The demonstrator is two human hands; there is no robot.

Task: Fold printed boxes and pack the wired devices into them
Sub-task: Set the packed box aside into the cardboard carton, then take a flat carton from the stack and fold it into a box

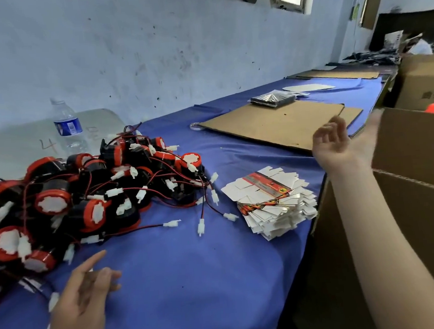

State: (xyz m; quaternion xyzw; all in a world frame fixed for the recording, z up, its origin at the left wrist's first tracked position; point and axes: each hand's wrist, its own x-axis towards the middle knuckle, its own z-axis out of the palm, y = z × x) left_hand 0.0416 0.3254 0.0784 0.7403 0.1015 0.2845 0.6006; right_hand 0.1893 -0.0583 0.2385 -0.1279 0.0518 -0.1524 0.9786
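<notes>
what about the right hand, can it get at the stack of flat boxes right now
Probably yes: the right hand is open and empty, raised close to the stack of flat boxes, whose top lies uncovered.

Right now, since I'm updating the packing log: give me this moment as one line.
left hand: empty, fingers relaxed | right hand: empty, raised beside carton | flat boxes: stacked, untouched | wired devices: piled

You are wearing the one camera on your head, and it is looking forward and down along the blue table [194,283] toward the wall [124,54]. It is sitting close above the work, so your left hand [83,291] and right hand [339,144] are showing large in the lower part of the wide view.
</notes>
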